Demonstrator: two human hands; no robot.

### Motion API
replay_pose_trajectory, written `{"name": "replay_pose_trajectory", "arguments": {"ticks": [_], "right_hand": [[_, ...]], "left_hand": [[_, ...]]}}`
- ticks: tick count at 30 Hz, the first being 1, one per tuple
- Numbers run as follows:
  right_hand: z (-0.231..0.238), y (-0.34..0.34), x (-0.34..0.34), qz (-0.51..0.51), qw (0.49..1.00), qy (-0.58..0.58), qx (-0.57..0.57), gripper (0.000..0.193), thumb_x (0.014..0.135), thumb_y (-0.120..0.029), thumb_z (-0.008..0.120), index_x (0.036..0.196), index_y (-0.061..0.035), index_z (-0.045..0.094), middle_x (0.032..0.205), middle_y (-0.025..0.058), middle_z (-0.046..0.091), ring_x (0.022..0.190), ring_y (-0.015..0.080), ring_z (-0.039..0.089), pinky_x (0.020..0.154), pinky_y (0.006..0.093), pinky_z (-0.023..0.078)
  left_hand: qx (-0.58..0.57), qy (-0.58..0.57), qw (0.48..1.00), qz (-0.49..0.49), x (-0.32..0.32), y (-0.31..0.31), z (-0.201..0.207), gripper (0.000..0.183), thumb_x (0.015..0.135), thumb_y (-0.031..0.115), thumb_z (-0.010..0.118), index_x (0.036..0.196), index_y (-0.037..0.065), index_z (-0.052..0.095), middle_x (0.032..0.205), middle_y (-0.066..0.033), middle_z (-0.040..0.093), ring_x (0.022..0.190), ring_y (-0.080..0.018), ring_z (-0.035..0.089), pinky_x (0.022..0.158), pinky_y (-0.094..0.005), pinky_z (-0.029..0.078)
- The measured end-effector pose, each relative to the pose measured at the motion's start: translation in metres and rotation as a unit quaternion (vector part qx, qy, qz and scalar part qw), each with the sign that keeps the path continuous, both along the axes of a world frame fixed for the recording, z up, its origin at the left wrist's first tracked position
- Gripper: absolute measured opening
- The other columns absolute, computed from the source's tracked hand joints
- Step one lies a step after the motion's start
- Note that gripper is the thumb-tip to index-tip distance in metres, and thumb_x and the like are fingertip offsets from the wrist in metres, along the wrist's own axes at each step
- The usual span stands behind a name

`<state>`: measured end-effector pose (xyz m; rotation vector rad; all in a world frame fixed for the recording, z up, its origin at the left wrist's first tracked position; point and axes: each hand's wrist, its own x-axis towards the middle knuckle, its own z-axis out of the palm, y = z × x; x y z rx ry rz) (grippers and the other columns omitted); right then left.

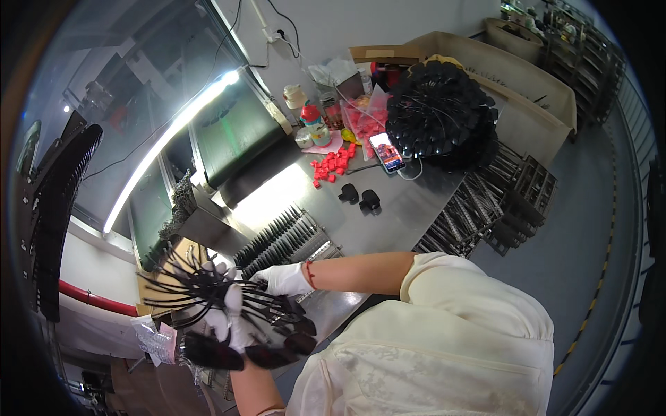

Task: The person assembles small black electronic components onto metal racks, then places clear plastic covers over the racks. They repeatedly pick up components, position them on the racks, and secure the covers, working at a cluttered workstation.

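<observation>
Steel tabletop (415, 202) fills the middle, with red pieces (335, 165) towards twelve o'clock and a heap of black parts (440, 111) towards one. At eight, the gloved left hand (238, 317) is closed on a bundle of black stalks (208, 286); the gloved right hand (286, 280) meets its three o'clock side, fingers hidden, so I can't tell whether they grip. Gathering stalks beside the rack (281, 240) seems the step; next calls for a steady left hold.
</observation>
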<state>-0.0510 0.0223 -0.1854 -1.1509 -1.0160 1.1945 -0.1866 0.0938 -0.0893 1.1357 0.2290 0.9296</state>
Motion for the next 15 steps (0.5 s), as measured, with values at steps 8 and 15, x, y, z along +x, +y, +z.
{"name": "replay_pose_trajectory", "arguments": {"ticks": [8,15], "right_hand": [[-0.038,-0.019,0.003,-0.179,0.833,-0.473,0.224,0.042,0.071,-0.003,0.075,0.111,-0.0101,0.064,0.1,0.0136,0.058,0.086,0.0319,0.063,0.074,0.0373,0.057],[-0.019,-0.022,0.0,0.088,0.955,0.277,-0.051,0.039,0.096,-0.009,0.068,0.134,-0.0084,0.058,0.114,0.003,0.065,0.101,0.0157,0.064,0.086,0.0392,0.058]], "left_hand": [[-0.094,0.044,0.975,-0.198,0.0,0.04,0.016,0.042,0.092,0.002,0.072,0.131,0.005,0.057,0.108,-0.0059,0.068,0.097,-0.0205,0.066,0.085,-0.0357,0.059],[0.345,0.137,0.927,0.05,-0.003,0.015,-0.014,0.069,0.081,0.006,0.084,0.141,0.003,0.05,0.134,-0.0103,0.059,0.122,-0.025,0.057,0.111,-0.0405,0.044]]}}
